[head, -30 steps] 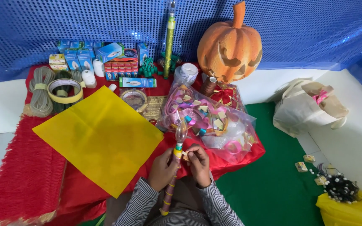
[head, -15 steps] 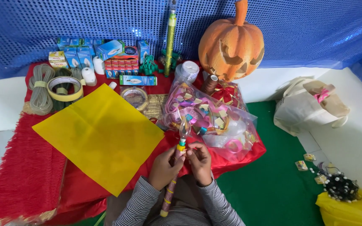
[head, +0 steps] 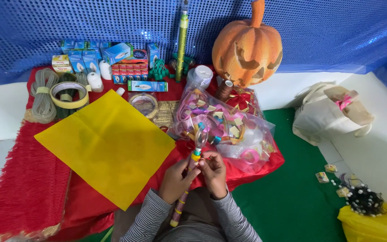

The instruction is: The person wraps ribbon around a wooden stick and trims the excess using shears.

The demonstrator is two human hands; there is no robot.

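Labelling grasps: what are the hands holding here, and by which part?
Both hold one thin stick wrapped in multicoloured bands, topped by a clear bulb. Left hand grips the upper shaft; right hand pinches just under the bulb.

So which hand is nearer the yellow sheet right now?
Left. The left hand grips the striped stick beside the yellow sheet's right corner; the right hand sits beyond the stick, farther away.
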